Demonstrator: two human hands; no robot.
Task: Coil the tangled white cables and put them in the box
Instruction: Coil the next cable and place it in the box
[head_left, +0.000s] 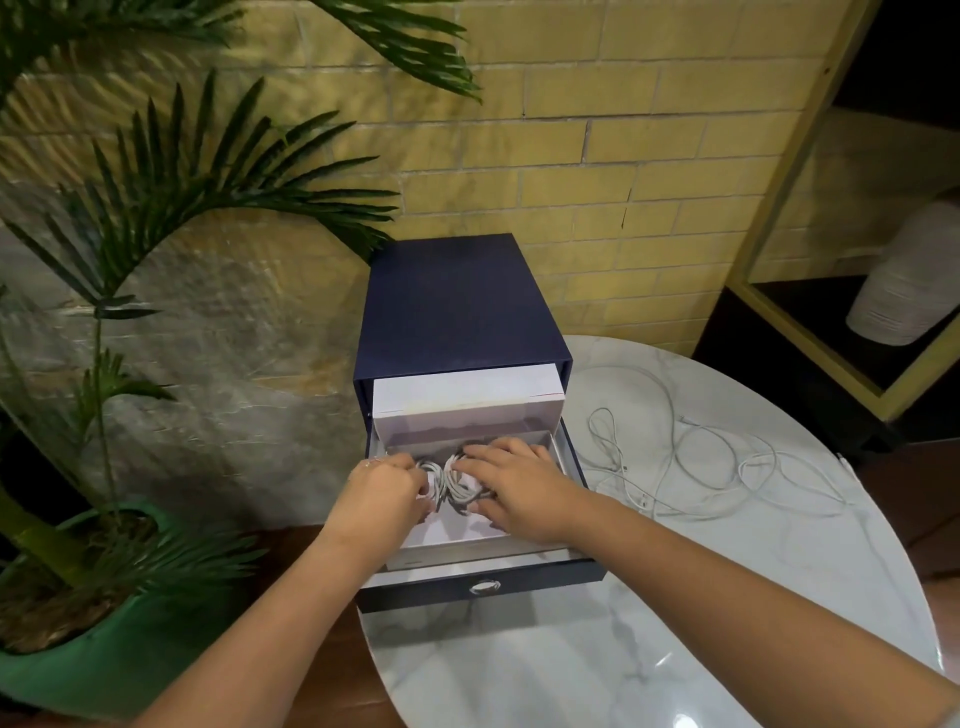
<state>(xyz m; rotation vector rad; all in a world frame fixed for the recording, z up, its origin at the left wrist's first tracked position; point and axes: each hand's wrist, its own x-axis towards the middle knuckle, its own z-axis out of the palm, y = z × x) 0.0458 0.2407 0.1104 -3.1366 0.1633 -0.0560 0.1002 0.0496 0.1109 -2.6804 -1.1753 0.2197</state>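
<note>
Forearms reach up from the bottom edge to the open drawer (483, 578) of the navy box (457, 312) at centre, left hand (387, 492) curled round one white coil (434, 475), right hand (511, 486) spread flat on the second coil (459, 484), nearer the tangled cables (701, 467) lying loose centre right.

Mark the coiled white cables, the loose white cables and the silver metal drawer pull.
coiled white cables (448, 480), head view, visible middle loops.
loose white cables (727, 515), head view, lower strand.
silver metal drawer pull (484, 586), head view, centre.
</note>
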